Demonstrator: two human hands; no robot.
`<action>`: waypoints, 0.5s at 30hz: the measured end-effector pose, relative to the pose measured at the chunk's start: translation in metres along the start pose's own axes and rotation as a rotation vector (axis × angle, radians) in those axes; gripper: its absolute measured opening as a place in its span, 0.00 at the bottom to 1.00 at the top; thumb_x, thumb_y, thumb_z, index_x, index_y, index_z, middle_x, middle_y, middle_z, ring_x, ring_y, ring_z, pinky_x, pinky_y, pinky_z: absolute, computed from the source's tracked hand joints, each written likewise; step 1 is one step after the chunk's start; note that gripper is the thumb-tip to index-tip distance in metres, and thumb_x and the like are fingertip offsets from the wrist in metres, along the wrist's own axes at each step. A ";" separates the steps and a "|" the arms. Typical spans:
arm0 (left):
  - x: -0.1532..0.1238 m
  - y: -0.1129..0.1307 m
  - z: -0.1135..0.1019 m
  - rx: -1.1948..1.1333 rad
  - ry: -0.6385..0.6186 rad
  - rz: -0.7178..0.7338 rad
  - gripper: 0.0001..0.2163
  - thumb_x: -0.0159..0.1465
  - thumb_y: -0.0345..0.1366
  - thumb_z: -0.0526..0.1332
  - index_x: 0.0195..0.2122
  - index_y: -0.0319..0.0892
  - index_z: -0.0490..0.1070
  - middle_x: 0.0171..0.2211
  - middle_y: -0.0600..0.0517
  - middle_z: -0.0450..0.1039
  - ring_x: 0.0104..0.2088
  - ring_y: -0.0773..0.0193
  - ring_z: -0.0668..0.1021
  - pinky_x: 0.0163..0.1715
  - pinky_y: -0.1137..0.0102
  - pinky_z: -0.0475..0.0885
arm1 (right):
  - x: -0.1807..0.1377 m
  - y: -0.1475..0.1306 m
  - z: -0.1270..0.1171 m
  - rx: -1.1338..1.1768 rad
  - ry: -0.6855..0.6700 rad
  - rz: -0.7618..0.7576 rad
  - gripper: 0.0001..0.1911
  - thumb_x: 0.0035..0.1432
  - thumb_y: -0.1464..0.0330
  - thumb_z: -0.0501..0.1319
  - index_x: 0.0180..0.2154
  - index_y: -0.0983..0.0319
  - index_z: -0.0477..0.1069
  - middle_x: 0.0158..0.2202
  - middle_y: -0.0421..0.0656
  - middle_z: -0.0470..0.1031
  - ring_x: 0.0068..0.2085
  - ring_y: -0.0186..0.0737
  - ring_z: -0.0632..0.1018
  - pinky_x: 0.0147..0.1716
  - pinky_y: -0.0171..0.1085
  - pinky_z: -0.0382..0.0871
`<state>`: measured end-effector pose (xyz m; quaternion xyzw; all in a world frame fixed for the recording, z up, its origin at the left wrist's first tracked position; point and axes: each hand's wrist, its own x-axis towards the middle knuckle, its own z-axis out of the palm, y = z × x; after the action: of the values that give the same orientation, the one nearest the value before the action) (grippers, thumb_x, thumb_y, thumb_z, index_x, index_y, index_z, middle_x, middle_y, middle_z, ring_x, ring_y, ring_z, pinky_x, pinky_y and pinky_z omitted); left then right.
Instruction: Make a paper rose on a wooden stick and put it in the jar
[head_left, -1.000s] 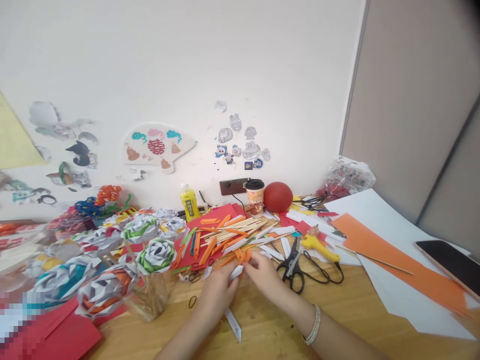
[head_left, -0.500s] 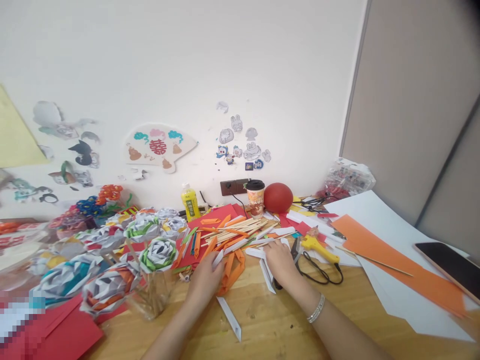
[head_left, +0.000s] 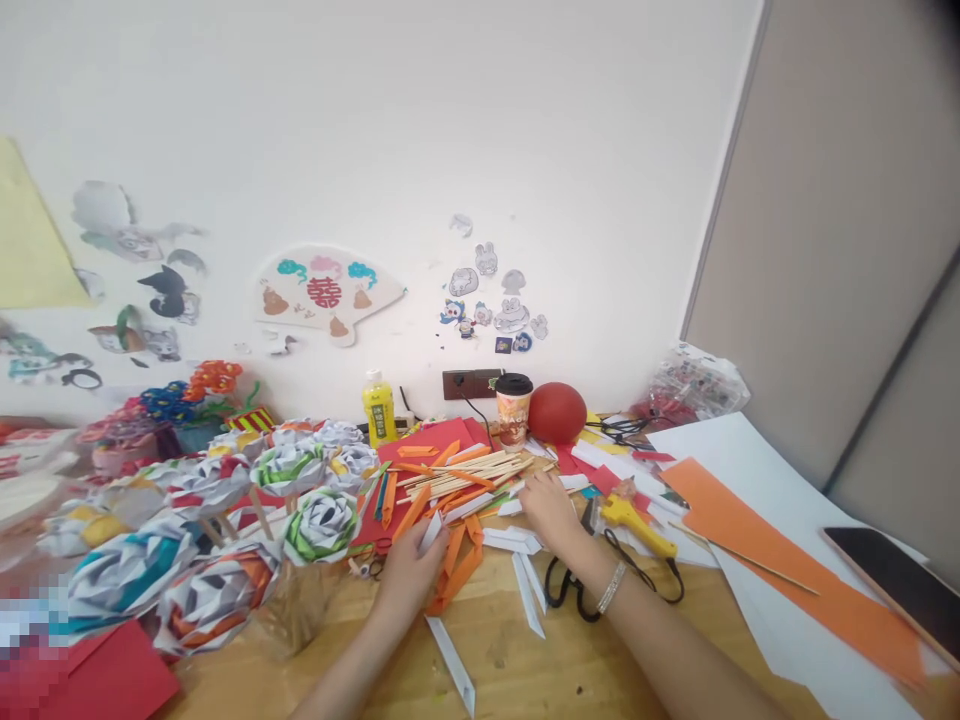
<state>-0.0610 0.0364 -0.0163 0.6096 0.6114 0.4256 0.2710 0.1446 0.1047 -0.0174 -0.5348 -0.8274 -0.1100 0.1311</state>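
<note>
My left hand (head_left: 409,578) rests on the wooden table (head_left: 525,670), fingers closed on a woven piece of orange folded strips (head_left: 456,565) with a white strip (head_left: 431,530) at its top. My right hand (head_left: 551,510), a bracelet on its wrist, reaches into the pile of folded strips beside the wooden sticks (head_left: 465,468). Its fingertips pinch a white folded strip (head_left: 512,507). More white folded strips (head_left: 517,542) lie just below it. One loose white strip (head_left: 451,665) lies near my left forearm.
Black scissors (head_left: 571,590) and a yellow glue gun (head_left: 637,520) lie right of my right hand. Paper roses (head_left: 322,520) in a glass jar (head_left: 300,605) crowd the left. A cup (head_left: 514,410), red ball (head_left: 556,412) and yellow bottle (head_left: 379,408) stand at the wall. An orange sheet (head_left: 780,570) and phone (head_left: 892,580) lie right.
My hands have parted. The right hand left the orange piece and moved up and right to the strip pile. The left hand keeps the orange piece. The view shifted slightly.
</note>
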 end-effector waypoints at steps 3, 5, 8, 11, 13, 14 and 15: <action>-0.001 -0.001 0.002 -0.046 -0.040 -0.014 0.13 0.54 0.45 0.53 0.21 0.41 0.63 0.17 0.58 0.58 0.20 0.67 0.64 0.22 0.74 0.57 | 0.003 -0.001 0.002 -0.024 -0.016 -0.045 0.11 0.56 0.78 0.52 0.35 0.66 0.72 0.37 0.50 0.73 0.44 0.46 0.67 0.41 0.41 0.55; -0.001 -0.003 0.004 -0.066 -0.050 -0.007 0.14 0.55 0.46 0.52 0.20 0.41 0.63 0.16 0.58 0.57 0.19 0.67 0.63 0.21 0.74 0.57 | 0.003 -0.001 0.004 -0.025 -0.031 -0.065 0.11 0.55 0.79 0.52 0.36 0.66 0.71 0.36 0.51 0.73 0.43 0.46 0.68 0.41 0.42 0.56; -0.002 -0.006 0.007 -0.087 -0.050 -0.006 0.15 0.55 0.46 0.52 0.20 0.41 0.64 0.17 0.56 0.60 0.21 0.66 0.65 0.23 0.73 0.58 | 0.003 0.001 0.005 0.001 -0.056 -0.089 0.08 0.53 0.78 0.55 0.33 0.66 0.72 0.34 0.49 0.74 0.42 0.46 0.69 0.41 0.40 0.57; -0.002 -0.006 0.007 -0.087 -0.050 -0.023 0.14 0.55 0.45 0.53 0.20 0.41 0.63 0.17 0.56 0.61 0.21 0.65 0.65 0.22 0.73 0.58 | 0.007 0.004 0.003 0.059 -0.069 -0.097 0.02 0.49 0.73 0.61 0.29 0.63 0.72 0.33 0.46 0.73 0.41 0.44 0.69 0.38 0.37 0.58; -0.002 -0.005 0.007 -0.083 -0.038 -0.028 0.13 0.54 0.45 0.53 0.20 0.41 0.63 0.17 0.56 0.61 0.21 0.65 0.65 0.22 0.73 0.58 | 0.010 0.002 -0.002 0.095 -0.071 -0.093 0.01 0.48 0.71 0.62 0.27 0.62 0.71 0.31 0.43 0.73 0.39 0.42 0.70 0.36 0.35 0.59; -0.002 -0.004 0.007 -0.084 -0.036 -0.033 0.13 0.54 0.45 0.54 0.20 0.41 0.63 0.17 0.56 0.61 0.21 0.65 0.65 0.22 0.73 0.58 | 0.011 0.000 -0.005 0.119 -0.065 -0.088 0.01 0.48 0.70 0.62 0.27 0.62 0.71 0.30 0.42 0.73 0.38 0.41 0.70 0.34 0.34 0.59; -0.003 -0.004 0.007 -0.092 -0.038 -0.040 0.13 0.53 0.45 0.54 0.20 0.40 0.64 0.17 0.56 0.61 0.21 0.65 0.65 0.22 0.73 0.58 | 0.011 -0.004 -0.008 0.154 -0.050 -0.084 0.01 0.49 0.70 0.62 0.27 0.61 0.71 0.30 0.42 0.73 0.37 0.40 0.70 0.33 0.34 0.59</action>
<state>-0.0568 0.0355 -0.0231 0.5924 0.5979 0.4360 0.3186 0.1376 0.1104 -0.0065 -0.4907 -0.8581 -0.0378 0.1463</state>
